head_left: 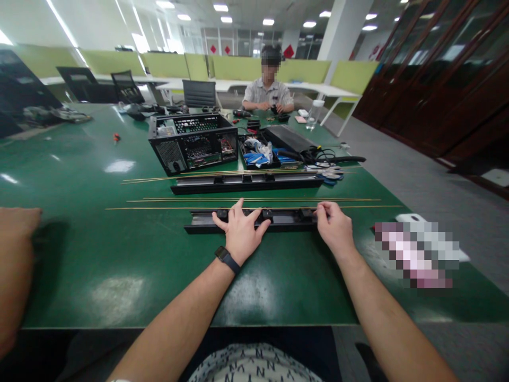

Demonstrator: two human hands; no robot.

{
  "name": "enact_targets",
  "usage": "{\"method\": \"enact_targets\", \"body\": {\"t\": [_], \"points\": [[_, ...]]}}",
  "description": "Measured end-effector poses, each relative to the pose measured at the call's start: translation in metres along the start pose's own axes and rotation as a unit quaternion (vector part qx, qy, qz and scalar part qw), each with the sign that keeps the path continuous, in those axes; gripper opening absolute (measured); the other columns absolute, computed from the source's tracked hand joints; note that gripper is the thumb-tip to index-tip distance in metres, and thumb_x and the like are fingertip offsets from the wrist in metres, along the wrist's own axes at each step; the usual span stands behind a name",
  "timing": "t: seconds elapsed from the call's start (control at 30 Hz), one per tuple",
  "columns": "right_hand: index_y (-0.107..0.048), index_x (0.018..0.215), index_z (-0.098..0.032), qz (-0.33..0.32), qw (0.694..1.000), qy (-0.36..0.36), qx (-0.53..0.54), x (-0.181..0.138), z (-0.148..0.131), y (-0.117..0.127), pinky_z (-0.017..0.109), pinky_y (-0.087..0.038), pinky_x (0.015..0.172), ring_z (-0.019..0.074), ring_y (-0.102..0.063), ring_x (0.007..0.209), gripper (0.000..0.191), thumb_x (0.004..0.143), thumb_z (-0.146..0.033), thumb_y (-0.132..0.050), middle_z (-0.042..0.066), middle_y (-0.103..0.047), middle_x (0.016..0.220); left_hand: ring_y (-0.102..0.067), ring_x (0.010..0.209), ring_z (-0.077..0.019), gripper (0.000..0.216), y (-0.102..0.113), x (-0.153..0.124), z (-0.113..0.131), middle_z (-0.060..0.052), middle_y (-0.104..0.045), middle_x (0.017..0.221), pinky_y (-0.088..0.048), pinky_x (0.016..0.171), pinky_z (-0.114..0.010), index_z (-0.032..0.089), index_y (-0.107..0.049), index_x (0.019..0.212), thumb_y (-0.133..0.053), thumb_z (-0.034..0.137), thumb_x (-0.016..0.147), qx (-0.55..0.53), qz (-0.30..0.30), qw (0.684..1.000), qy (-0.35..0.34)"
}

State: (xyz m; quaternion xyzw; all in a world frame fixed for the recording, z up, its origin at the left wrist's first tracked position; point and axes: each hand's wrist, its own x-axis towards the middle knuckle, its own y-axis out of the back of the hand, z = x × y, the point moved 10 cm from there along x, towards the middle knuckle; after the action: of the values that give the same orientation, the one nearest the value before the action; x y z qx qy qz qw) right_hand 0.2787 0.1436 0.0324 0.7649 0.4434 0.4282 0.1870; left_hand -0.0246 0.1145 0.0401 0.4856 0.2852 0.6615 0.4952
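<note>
A long black metal rail [286, 225] with small black blocks [306, 214] along its channel lies crosswise in front of me. My left hand [242, 231] rests over its left half, fingers spread, beside a block. At the rail's right end my right hand [334, 225] is closed in a pinch; what is between the fingertips is too small to make out. Thin brass-coloured rods [183, 200] lie just beyond the rail. Farther back is a second black rail [246, 184], parallel to the first, with more rods along its far side.
An open black computer case [194, 143] and a black tray [258, 162] of blue-and-white gloves stand behind the rails on the green table [119, 297]. Another person's arm [16, 265] reaches in at left. Across the table sits a person [268, 93]. Blurred-out items [413, 254] lie right.
</note>
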Motion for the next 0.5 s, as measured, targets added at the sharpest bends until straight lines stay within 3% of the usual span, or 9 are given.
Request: {"method": "enact_targets", "body": {"t": [0.5], "points": [[-0.067, 0.101, -0.027, -0.005, 0.999, -0.021, 0.048, -0.0004, 0.0036, 0.0003, 0.041, -0.055, 0.088, 0.0267, -0.076, 0.087, 0.025, 0.097, -0.049, -0.056, 0.007, -0.082, 0.091, -0.052, 0.147, -0.0402, 0.036, -0.0017, 0.0002, -0.0016, -0.014, -0.049, 0.169, -0.008, 0.122, -0.089, 0.042, -0.080, 0.130, -0.067, 0.058, 0.100, 0.004, 0.002, 1.000, 0.003]]}}
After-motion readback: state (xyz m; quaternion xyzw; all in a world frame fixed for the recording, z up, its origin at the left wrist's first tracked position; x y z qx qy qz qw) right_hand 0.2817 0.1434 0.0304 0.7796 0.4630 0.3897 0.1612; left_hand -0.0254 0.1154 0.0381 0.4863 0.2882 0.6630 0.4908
